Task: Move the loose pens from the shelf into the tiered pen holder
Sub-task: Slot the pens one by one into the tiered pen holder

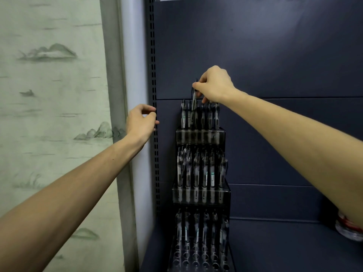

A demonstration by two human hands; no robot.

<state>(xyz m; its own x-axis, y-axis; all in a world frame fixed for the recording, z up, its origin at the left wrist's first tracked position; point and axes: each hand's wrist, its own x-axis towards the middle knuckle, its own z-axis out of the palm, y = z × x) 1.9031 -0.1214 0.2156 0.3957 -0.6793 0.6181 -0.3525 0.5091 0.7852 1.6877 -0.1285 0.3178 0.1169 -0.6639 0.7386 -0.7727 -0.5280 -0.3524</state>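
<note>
- Right hand pinches a pen by its upper end, fingers curled round it.
- Pen hangs near upright, tip down, just above the holder's far top tier.
- Its slot lies straight below the grip.
- Left hand hovers left of the holder, fingers loosely curled, holding nothing.

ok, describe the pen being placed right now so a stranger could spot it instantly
Find the tiered pen holder against the dark blue shelf back panel, then look at its top tier. The pen is the one pinched by the right hand: tilted and standing higher than the seated row around it.
</note>
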